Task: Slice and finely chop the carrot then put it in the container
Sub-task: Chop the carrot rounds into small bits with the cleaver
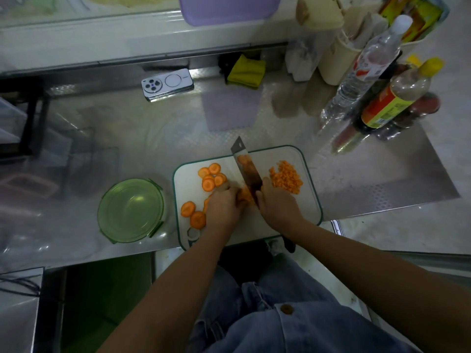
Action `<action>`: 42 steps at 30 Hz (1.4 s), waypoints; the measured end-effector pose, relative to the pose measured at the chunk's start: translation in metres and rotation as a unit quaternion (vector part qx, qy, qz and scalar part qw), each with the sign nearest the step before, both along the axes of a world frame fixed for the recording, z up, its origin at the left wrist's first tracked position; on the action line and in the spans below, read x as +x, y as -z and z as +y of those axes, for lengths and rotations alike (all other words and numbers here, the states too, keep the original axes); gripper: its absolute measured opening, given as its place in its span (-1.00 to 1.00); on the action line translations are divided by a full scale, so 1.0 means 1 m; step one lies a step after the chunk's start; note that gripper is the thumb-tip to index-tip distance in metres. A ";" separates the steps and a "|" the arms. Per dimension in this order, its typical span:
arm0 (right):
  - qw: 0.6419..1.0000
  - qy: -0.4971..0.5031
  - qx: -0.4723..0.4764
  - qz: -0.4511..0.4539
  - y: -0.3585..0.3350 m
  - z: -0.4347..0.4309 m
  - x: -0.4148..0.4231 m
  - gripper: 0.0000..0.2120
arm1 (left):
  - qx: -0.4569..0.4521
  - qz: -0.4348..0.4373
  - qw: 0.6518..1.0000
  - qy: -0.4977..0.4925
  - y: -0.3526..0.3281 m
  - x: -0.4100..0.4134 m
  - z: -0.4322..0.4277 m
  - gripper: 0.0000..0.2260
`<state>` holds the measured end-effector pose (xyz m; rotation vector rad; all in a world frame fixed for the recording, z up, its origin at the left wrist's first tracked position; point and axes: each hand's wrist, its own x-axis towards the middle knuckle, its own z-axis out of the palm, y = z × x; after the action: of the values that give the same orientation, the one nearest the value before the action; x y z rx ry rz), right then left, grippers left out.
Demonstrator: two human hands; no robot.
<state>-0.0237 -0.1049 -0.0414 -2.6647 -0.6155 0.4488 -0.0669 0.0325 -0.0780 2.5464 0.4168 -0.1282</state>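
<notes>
Denim garment [293, 327], blue, one brown button, lower edge of view.

Right hand [276, 202]: one, fingers wrapped tight round the handle of the knife [248, 171]. The handle is hidden in the fist. The broad blade points away from the person and lies over the board's middle.

Left hand [224, 202]: one, fingers curled down on a carrot piece [244, 193], holding it against the near part of the blade.

Cutting board [309, 174]: one, white with a green rim, at the counter's near edge.

Carrot rounds [208, 184]: about eight on the board's left half, five clustered far left and three near left. The count is uncertain, as the hand covers some.

Chopped carrot [286, 177]: one heap of small bits on the board's right half.

Container [131, 210]: one, round, green, clear, with clip tabs, just left of the board. It holds no carrot.

Phone [167, 85]: one, white case, camera side up, far side of the counter.

Yellow cloth [246, 71]: one, folded.

Water bottle [367, 70]: one, clear, white cap, red-and-white label too blurred to read.

Sauce bottle [392, 105]: one, yellow cap, red-and-yellow label, print illegible.

Purple lid [229, 8]: one, on the ledge behind.

Counter [127, 123]: stainless steel, reflective, dimly lit kitchen.
</notes>
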 end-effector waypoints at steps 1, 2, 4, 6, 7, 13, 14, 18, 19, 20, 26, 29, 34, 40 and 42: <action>1.000 -0.004 0.004 -0.001 -0.002 0.000 0.000 -0.75 | -0.002 -0.002 1.000 -0.002 0.001 0.000 0.001 -0.84; 1.000 -0.008 0.006 0.000 -0.003 0.000 0.000 -0.76 | -0.003 -0.005 1.000 -0.004 0.001 0.000 0.001 -0.85; 1.000 -0.010 0.004 0.007 -0.002 -0.001 -0.001 -0.76 | -0.001 -0.006 1.000 -0.010 0.002 -0.001 0.001 -0.85; 1.000 -0.009 -0.007 0.012 -0.001 -0.002 -0.005 -0.74 | 0.005 -0.007 1.000 -0.019 0.003 -0.002 0.001 -0.84; 1.000 -0.009 -0.012 0.015 -0.001 -0.001 -0.007 -0.72 | 0.008 -0.005 1.000 -0.022 0.004 -0.003 0.001 -0.84; 0.999 -0.007 -0.020 0.031 -0.003 0.004 -0.013 -0.68 | 0.024 0.017 0.999 -0.030 0.004 -0.001 0.000 -0.86; 0.999 -0.006 -0.025 0.033 -0.003 0.004 -0.014 -0.70 | 0.026 0.021 0.999 -0.030 0.004 0.000 -0.001 -0.86; 0.999 -0.002 -0.028 0.046 -0.005 0.009 -0.013 -0.77 | 0.033 0.027 0.999 -0.034 0.005 0.003 -0.003 -0.86; 0.998 -0.002 -0.027 0.051 -0.006 0.010 -0.012 -0.78 | 0.035 0.028 0.998 -0.036 0.006 0.003 -0.003 -0.86; 0.998 -0.001 -0.027 0.056 -0.007 0.011 -0.012 -0.79 | 0.037 0.031 0.998 -0.038 0.006 0.004 -0.002 -0.86; 0.998 0.001 -0.047 0.048 -0.004 0.017 -0.009 -0.80 | 0.052 0.046 0.997 -0.043 0.010 0.008 -0.001 -0.87; 0.998 0.003 -0.047 0.050 -0.001 0.020 -0.008 -0.81 | 0.056 0.047 0.996 -0.043 0.012 0.009 0.000 -0.87; 0.998 0.010 -0.033 0.050 0.008 0.021 -0.010 -0.80 | 0.044 0.036 0.998 -0.042 0.014 0.007 0.000 -0.87; 0.998 0.022 -0.023 0.045 0.013 0.022 -0.008 -0.78 | 0.043 0.033 0.998 -0.032 0.011 0.008 0.001 -0.86; 0.998 0.025 -0.020 0.047 0.013 0.024 -0.007 -0.78 | 0.033 0.039 0.998 -0.032 0.009 0.007 0.001 -0.86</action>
<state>-0.0303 -0.0808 -0.0541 -2.6728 -0.5151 0.5740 -0.0599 0.0336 -0.0875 2.5961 0.5407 -0.1922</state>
